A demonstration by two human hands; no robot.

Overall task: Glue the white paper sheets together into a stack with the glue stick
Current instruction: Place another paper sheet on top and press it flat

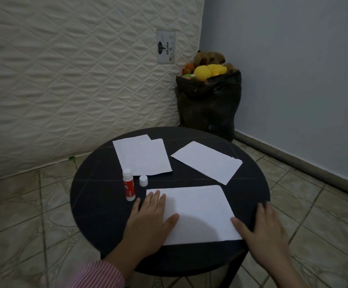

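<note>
A white paper sheet point(198, 208) lies at the near side of the round black table point(98, 183). My left hand point(150, 221) rests flat on its left part, fingers spread. My right hand point(262, 229) lies flat at its right edge, the thumb touching the paper. A red and white glue stick point(129, 187) stands uncapped left of the sheet, its white cap point(143, 180) beside it. Two overlapping white sheets point(141, 155) lie at the back left. A small stack of sheets point(207, 161) lies at the back right.
A quilted mattress point(65, 80) leans upright behind the table. A black bag point(208, 104) stuffed with plush toys stands in the corner by the blue wall. Tiled floor surrounds the table.
</note>
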